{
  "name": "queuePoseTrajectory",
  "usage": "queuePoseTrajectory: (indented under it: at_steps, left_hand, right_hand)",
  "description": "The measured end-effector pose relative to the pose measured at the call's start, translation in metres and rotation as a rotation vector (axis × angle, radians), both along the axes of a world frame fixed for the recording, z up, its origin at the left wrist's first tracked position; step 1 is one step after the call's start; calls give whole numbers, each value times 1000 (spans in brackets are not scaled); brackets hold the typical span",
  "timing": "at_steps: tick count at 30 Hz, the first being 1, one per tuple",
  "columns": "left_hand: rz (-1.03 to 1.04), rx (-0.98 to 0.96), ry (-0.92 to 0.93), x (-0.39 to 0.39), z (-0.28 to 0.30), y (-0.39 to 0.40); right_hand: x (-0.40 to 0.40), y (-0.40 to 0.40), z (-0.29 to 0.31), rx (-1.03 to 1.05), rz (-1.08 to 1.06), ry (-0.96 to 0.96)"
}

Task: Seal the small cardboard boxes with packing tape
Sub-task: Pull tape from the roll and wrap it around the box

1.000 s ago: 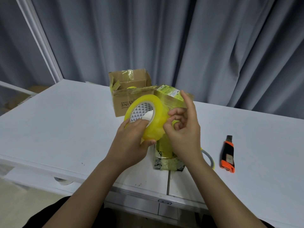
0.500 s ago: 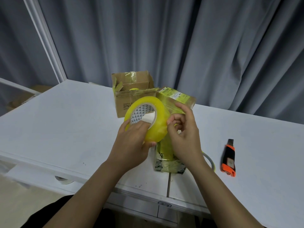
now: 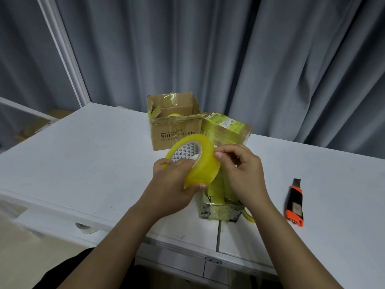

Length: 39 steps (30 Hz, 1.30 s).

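Here, the yellow tape roll (image 3: 195, 159) is held up over the table (image 3: 83, 163) by the left hand (image 3: 175, 184). Its outer side is picked at by the right hand (image 3: 241, 174). The boxes (image 3: 175, 130) are just behind.

Tape roll (image 3: 203, 161) in left hand (image 3: 173, 184), right hand (image 3: 241, 174) fingertips on it

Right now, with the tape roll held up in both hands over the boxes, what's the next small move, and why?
Probably pick the tape's free end loose with the right hand. The left hand grips the yellow packing tape roll above the table, the right fingertips sit on its outer face, and no strip shows peeled yet. The tape-wrapped small box waits just below.
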<state>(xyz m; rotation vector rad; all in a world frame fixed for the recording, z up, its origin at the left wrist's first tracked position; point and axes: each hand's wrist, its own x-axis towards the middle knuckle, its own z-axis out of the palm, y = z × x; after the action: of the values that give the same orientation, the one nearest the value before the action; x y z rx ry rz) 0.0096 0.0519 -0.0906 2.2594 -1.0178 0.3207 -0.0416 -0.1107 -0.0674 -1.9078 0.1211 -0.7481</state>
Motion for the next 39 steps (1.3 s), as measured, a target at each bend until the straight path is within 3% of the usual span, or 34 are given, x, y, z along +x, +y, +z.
queuePoseTrajectory:
  at_steps: [5,9,12,15,17,20,26,30,34,39]
  left_hand:
    - [48,47,160,5,6,2]
    - [59,-191,359,2,10,-2]
    - [-98,-316,566,1,11,0]
    - [-361,-318,707,4,13,13]
    - [-394,-275,673,6,12,21]
    - [-267,-265,513,7,10,19]
    - [-53,-498,406,13,23,13]
    - [3,-414,354,15,26,13]
    - [212,-258,191,25,34,18]
    - [303,-169,70,38,47,11]
  right_hand:
    - [8,1,5,8,-78,-42]
    - [18,14,3,72,-105,-88]
    - [23,19,6,31,-156,-133]
    - [23,18,12,35,-197,-190]
    - [23,15,16,119,-217,-214]
    - [24,10,18,227,-270,-220]
    - [24,5,11,327,-258,-182]
    - [17,-2,13,387,-271,-199]
    - [3,-20,19,222,-262,-219]
    - [-3,-26,13,351,-244,-143]
